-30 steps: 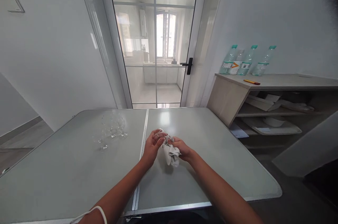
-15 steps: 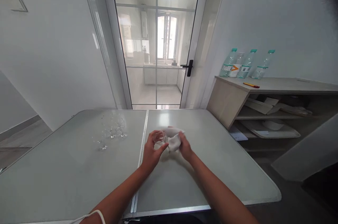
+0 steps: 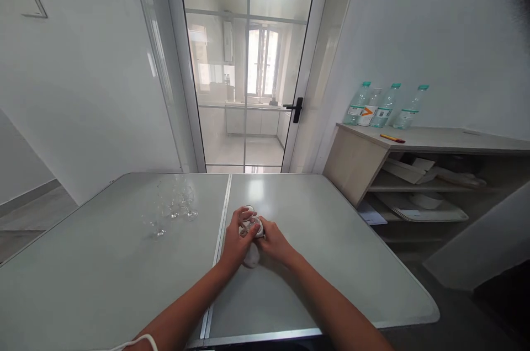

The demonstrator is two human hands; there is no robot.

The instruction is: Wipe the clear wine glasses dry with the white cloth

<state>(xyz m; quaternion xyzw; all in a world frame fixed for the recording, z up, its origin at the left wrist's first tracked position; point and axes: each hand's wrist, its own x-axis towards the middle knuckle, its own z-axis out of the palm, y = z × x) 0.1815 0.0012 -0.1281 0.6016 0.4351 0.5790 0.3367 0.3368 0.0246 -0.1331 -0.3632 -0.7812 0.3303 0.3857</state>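
Observation:
Over the table's middle, my left hand [image 3: 235, 240] is closed around a small clear wine glass [image 3: 247, 212] that lies tilted between my hands. My right hand [image 3: 275, 242] grips a white cloth [image 3: 252, 258] and presses it against the glass near its round foot. Part of the cloth hangs down below the fingers. Both hands meet at the glass, so much of its bowl and stem is hidden. To the left, several clear stemmed glasses [image 3: 189, 213] stand grouped on the grey table [image 3: 323, 274].
A metal seam [image 3: 223, 213] divides the tabletop. On the right stands a wooden shelf unit [image 3: 351, 163] with plastic bottles [image 3: 408, 111] and an orange-yellow pen-like item [image 3: 392, 138] on top. A glass door [image 3: 267, 147] with a black handle [image 3: 297, 110] is behind the table.
My right hand has moved left with the cloth, from beside the glass to right against it. The cloth now hangs lower, and the camera view has tilted slightly upward.

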